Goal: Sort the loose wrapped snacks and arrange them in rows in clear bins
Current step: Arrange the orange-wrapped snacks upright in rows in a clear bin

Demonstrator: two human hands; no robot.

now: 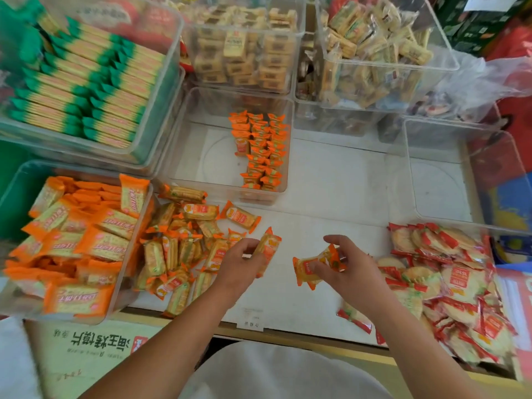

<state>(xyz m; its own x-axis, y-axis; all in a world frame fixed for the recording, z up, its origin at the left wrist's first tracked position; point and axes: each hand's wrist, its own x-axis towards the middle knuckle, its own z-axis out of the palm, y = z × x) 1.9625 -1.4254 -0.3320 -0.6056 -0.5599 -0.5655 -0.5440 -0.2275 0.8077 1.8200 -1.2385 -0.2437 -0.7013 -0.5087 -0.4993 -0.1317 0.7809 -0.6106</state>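
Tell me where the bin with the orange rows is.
Head view, center: the clear bin sits just beyond the loose snack pile, right of the green-packet bin, its orange rows along its right wall.

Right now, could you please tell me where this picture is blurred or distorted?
Head view: the left hand and right hand, each pinching an orange-wrapped snack, look fairly sharp; the bin of large orange packets at the left edge is smeared; the wide lens bows the walls of the empty clear bin.
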